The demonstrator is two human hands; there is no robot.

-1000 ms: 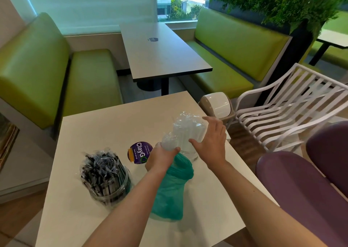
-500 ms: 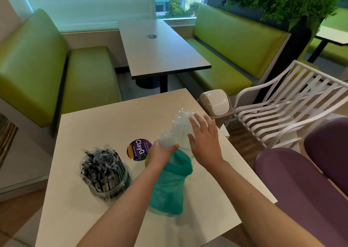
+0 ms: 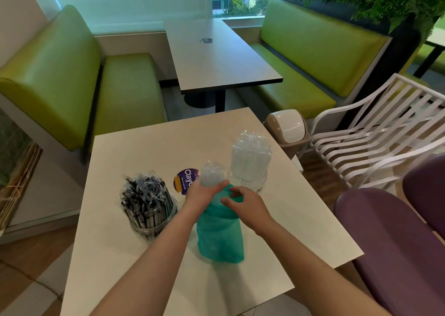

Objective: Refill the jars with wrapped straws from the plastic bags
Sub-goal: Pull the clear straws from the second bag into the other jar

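On the pale table (image 3: 301, 231) the left hand (image 3: 204, 192) is curled round the neck of a green plastic bag (image 3: 220, 238), gripping it just where a bunch of clear wrapped straws (image 3: 213, 173) pokes up out of the mouth. The right hand (image 3: 245, 204) sits just beside it on the bag's right, fingers loosely bent and spread, holding nothing that can be made out; its fingertips are near or touching the green plastic, and which of the two cannot be told. The straws stand roughly upright, long axis pointing up and slightly away from the person, so they lie above and a little to the left of the right hand's fingers, closer to the left hand than to the right. Just behind the bag, to its right, stands a clear jar (image 3: 249, 178) already crowded with clear wrapped straws (it looks close to full). Well to the left a second jar (image 3: 151, 221) holds dark wrapped straws. The next move probably means the right hand rising to the bunch's free top and lifting it along its length toward the clear jar; loose wrappers could slip or snag on the bag's mouth.
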